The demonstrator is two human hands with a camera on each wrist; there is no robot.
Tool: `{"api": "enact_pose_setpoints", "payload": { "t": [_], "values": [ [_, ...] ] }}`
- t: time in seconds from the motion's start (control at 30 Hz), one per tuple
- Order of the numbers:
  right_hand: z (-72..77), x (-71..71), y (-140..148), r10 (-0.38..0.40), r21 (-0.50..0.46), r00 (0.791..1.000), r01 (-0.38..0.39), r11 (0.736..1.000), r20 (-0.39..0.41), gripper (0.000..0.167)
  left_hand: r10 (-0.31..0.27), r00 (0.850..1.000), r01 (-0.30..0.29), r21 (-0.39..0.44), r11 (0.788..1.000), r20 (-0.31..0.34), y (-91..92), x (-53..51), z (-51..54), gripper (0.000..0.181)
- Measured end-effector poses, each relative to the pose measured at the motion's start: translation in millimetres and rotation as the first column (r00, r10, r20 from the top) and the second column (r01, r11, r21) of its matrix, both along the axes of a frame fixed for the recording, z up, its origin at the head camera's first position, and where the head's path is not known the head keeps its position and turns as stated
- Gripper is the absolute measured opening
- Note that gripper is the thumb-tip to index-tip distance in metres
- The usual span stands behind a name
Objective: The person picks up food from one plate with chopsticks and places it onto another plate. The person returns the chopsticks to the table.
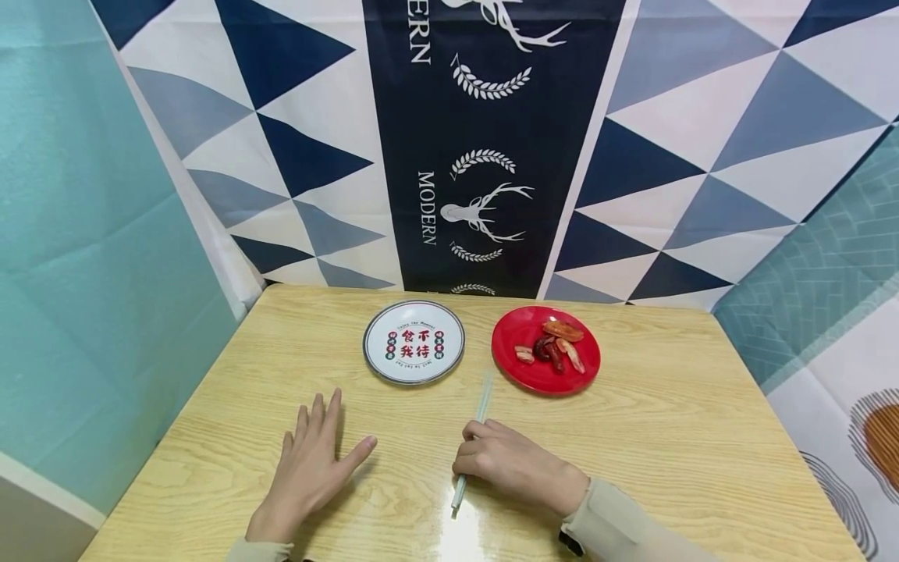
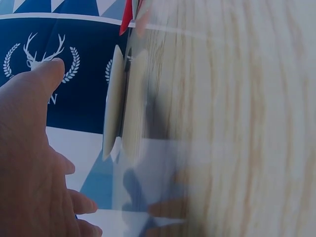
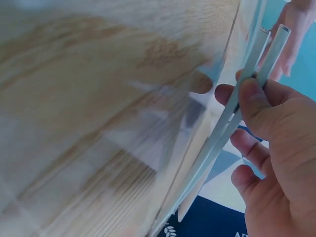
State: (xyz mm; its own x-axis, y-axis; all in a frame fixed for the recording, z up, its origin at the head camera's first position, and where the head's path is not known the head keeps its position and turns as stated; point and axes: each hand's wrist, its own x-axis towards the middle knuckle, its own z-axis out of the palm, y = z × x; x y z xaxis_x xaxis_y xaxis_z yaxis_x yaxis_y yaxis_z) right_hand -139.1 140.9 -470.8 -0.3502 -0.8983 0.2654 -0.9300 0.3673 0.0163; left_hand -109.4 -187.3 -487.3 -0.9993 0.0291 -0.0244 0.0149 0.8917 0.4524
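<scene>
My right hand (image 1: 509, 460) pinches a pair of pale green chopsticks (image 1: 485, 398) between thumb and fingers, low over the table. In the right wrist view the chopsticks (image 3: 210, 148) lie close together, with the thumb across them. My left hand (image 1: 309, 464) is spread with its fingers straight and holds nothing, left of the chopsticks. Beyond the hands is a white plate (image 1: 382, 351) with a dark rim and red lettering. To its right a red plate (image 1: 516, 367) carries several pieces of what looks like meat (image 1: 564, 331).
All this is on a light wood-grain table (image 1: 667, 437) with a glossy surface. A patterned cloth (image 1: 323, 156) in blue, white and grey hangs behind its far edge. Pale teal panels (image 1: 91, 234) stand along the left side.
</scene>
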Motion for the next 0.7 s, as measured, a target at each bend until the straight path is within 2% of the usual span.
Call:
{"api": "enact_pose_setpoints", "payload": {
  "t": [0.23,0.57,0.7],
  "values": [
    [1.2,-0.8,-1.2,0.046,-0.033,0.999,-0.045,0.998,0.015,0.012,-0.005,1.000,0.005,-0.010,1.000,0.006,0.3,-0.7,-1.0,0.105],
    [-2.5,1.9,-4.4,0.023,-0.058,0.991,-0.031,0.998,-0.132,0.012,-0.019,1.000,0.018,-0.022,1.000,-0.009,3.1,-1.0,0.8,0.106],
    [-0.9,1.4,-5.0,0.014,-0.075,0.992,-0.024,0.997,-0.127,0.014,-0.022,1.000,0.021,-0.025,0.999,-0.022,3.9,-1.5,0.6,0.105]
  ]
}}
